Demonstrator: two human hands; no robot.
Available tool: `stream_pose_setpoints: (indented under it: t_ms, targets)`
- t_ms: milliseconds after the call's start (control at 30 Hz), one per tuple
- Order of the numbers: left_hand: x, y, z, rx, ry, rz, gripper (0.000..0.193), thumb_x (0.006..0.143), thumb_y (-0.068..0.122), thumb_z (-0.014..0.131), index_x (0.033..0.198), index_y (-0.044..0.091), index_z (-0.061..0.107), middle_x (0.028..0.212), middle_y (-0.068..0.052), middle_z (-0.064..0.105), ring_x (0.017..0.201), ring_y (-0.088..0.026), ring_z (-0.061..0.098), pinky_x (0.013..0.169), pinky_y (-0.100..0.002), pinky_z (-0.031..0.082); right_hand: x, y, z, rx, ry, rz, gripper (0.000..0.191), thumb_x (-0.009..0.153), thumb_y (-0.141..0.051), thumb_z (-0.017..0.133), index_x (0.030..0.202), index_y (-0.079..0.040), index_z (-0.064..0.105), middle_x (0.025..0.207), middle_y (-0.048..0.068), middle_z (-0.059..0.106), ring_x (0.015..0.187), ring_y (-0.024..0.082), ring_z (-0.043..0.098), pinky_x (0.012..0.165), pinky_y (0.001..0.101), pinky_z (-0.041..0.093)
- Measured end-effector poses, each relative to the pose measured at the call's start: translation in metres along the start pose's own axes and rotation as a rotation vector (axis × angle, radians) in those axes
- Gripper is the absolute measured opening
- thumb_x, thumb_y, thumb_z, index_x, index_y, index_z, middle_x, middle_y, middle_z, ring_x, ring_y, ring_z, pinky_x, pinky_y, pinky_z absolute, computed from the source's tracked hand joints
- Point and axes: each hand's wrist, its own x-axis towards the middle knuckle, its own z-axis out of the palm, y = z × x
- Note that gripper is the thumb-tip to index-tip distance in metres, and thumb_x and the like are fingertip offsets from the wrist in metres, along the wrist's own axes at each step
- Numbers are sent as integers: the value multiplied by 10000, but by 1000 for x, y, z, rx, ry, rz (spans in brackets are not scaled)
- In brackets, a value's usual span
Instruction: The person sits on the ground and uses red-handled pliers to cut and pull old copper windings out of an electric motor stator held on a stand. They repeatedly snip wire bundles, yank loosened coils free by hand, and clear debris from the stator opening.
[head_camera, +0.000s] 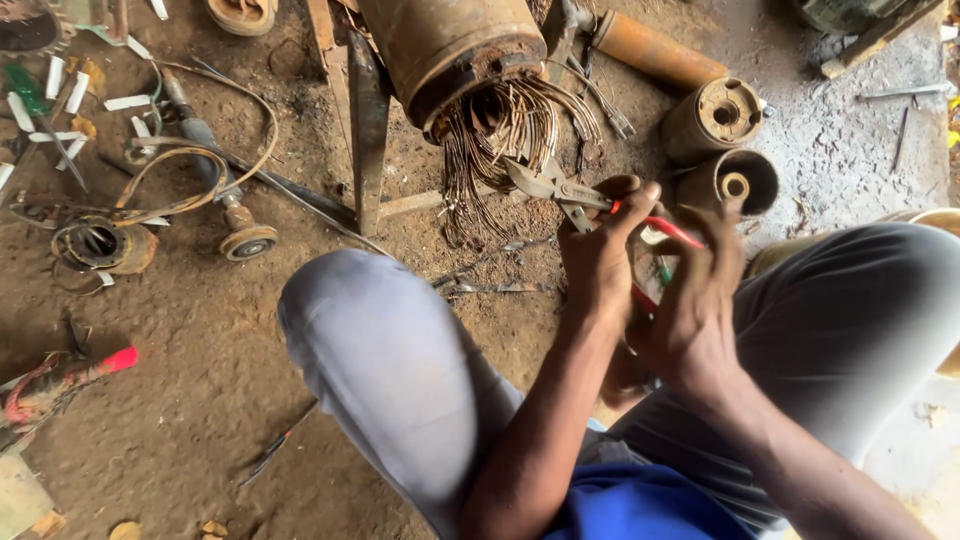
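Hands, left (598, 262) and right (690, 300), clasp red-handled steel pliers (560, 187) biting frayed copper wires (495, 135).

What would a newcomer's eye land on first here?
Top centre, a big rusty metal cylinder spills a fan of bare copper wires toward the dirt floor. Just right of the wires, the left hand and right hand together grip red-handled pliers, jaws toward the wires. Two rusty hollow tubes lie beyond.
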Motion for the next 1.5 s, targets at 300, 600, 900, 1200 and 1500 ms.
stream_pose_setpoints:
  t_ms: [300,600,900,1200,1500]
  targets:
    - [-6,7,19,-55,61,1,225,884,175,845,922,8,698,809,-90,692,726,-190,667,744,-370,572,17,38,12,-29,-225,181,624,869,-50,616,1464,40,449,1225,252,555,1155,417,572,1031,519,461]
    - [0,6,14,-141,28,25,146,965,148,746,930,23,678,817,-72,650,770,-179,633,813,-354,558,30,24,0,-132,-287,0,850,719,-224,784,1409,107,414,1188,267,550,1115,400,547,1030,490,451]
    - [6,10,22,-130,77,33,171,858,173,793,898,43,689,801,-59,680,720,-160,657,724,-335,567,39,24,-7,-293,-171,-132,912,657,-310,809,1362,140,445,1148,270,559,1069,395,566,977,480,462]
    - [6,12,27,-131,123,-21,231,802,193,859,913,65,702,793,-34,679,717,-130,642,693,-278,544,45,22,-16,-157,-251,-100,856,662,-189,817,1378,108,455,1165,277,563,1076,410,576,1007,499,451]
    - [29,-10,19,-39,256,75,324,832,266,892,894,37,670,794,-74,668,679,-180,582,646,-382,469,62,47,15,-123,-594,249,634,819,-236,698,1365,11,494,1186,215,575,1081,358,604,988,481,531]
